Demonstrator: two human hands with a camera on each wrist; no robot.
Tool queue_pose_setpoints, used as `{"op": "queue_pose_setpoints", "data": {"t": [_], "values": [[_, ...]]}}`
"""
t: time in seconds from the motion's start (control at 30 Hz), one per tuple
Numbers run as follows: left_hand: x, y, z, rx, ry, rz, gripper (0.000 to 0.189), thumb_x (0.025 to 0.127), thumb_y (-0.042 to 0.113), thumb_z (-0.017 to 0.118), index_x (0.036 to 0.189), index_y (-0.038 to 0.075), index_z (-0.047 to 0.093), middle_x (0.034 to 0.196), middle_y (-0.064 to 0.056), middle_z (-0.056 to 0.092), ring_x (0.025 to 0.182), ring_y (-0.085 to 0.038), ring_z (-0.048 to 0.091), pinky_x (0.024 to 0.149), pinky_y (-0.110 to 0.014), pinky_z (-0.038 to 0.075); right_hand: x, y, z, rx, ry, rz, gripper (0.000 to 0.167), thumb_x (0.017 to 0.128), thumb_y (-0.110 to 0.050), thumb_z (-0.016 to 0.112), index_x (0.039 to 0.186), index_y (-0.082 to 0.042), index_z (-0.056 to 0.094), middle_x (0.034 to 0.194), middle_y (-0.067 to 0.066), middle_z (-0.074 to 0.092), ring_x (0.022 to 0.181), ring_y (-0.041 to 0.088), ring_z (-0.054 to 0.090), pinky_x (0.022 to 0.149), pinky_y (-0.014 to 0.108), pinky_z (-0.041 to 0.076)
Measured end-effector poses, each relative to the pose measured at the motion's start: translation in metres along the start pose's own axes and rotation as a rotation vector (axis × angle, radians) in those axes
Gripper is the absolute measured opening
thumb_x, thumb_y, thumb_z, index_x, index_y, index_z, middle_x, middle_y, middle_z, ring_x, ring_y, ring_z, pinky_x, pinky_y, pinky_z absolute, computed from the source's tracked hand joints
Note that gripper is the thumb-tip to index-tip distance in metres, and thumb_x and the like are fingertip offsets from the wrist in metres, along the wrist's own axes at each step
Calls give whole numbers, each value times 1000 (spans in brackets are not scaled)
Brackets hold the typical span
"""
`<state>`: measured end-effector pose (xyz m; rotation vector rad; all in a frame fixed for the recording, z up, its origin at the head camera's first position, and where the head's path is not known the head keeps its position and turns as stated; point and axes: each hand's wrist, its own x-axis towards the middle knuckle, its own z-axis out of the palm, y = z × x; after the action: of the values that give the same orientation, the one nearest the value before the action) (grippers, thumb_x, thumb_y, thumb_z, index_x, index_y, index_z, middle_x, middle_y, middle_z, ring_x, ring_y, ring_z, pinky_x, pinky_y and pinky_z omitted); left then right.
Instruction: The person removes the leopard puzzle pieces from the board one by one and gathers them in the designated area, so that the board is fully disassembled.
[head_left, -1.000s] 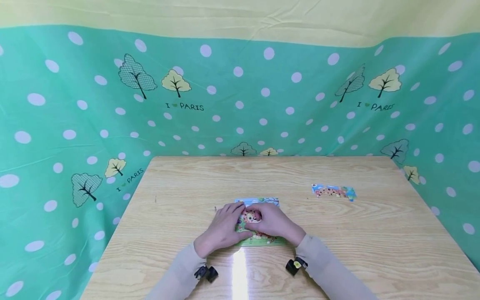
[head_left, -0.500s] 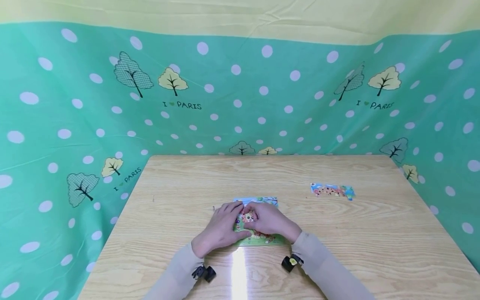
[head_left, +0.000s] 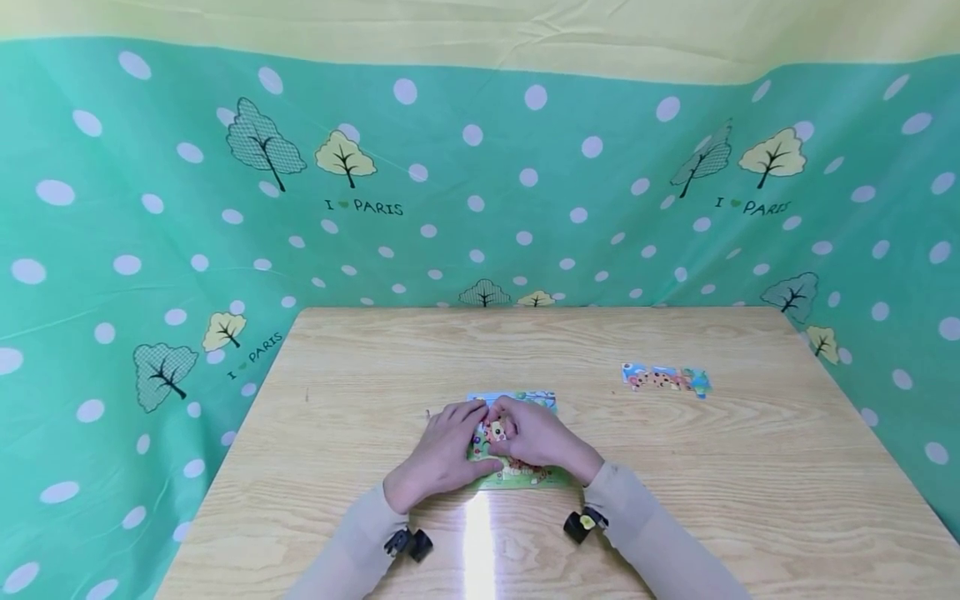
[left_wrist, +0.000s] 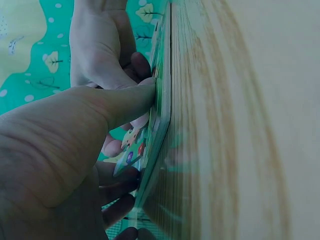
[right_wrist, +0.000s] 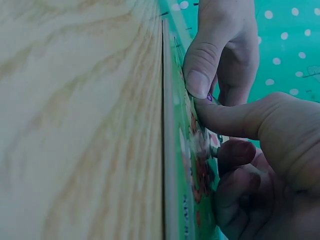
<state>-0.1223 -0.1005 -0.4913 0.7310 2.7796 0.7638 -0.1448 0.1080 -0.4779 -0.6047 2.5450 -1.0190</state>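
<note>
Right hand [head_left: 531, 431] has edged slightly left, pinching a spotted-animal puzzle piece [head_left: 497, 431] over the puzzle board [head_left: 517, 482], near-centre on the worktop [head_left: 360, 358]. Left hand [head_left: 450, 446], fingers extended, lies along the board's left side.

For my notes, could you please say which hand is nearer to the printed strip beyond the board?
Right. The right hand, over the picture board, is left of the printed strip; the left hand is farther left, at the board's left edge.

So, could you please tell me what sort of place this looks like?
Probably a makeshift recording booth: a wooden table, patterned cloth hung behind it and along both sides, and wrist cameras on both arms.
</note>
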Motion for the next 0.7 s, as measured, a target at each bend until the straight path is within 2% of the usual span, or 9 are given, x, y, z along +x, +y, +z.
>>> {"op": "queue_pose_setpoints", "data": {"t": [0.3, 0.4, 0.53, 0.7], "values": [[1, 0, 0, -6, 1, -8, 91, 92, 51, 79, 160, 2, 45, 166, -16, 46, 154, -39, 39, 124, -64, 34, 1, 5, 2, 21, 61, 7, 33, 86, -26, 90, 109, -22, 67, 79, -7, 55, 67, 8, 47, 64, 24, 40], [1, 1, 0, -11, 1, -11, 92, 92, 52, 79, 160, 2, 44, 166, -16, 46, 154, -39, 40, 124, -63, 34, 2, 8, 2, 41, 54, -21, 33, 86, -25, 90, 109, -21, 67, 85, -6, 58, 72, 9, 49, 66, 24, 41], [2, 1, 0, -7, 1, -14, 93, 92, 53, 79, 161, 3, 43, 167, -15, 45, 154, -38, 40, 125, -63, 33, 3, 13, -1, 149, 26, -52, 26, 91, -21, 85, 110, -15, 69, 94, -1, 64, 76, 12, 52, 68, 23, 44], [1, 0, 1, 3, 3, -19, 95, 91, 54, 80, 161, 3, 42, 167, -15, 45, 153, -39, 40, 125, -64, 33, 3, 19, -6, 324, -23, -30, 17, 100, -18, 73, 113, -8, 71, 101, 6, 69, 82, 15, 58, 72, 24, 49]]}}
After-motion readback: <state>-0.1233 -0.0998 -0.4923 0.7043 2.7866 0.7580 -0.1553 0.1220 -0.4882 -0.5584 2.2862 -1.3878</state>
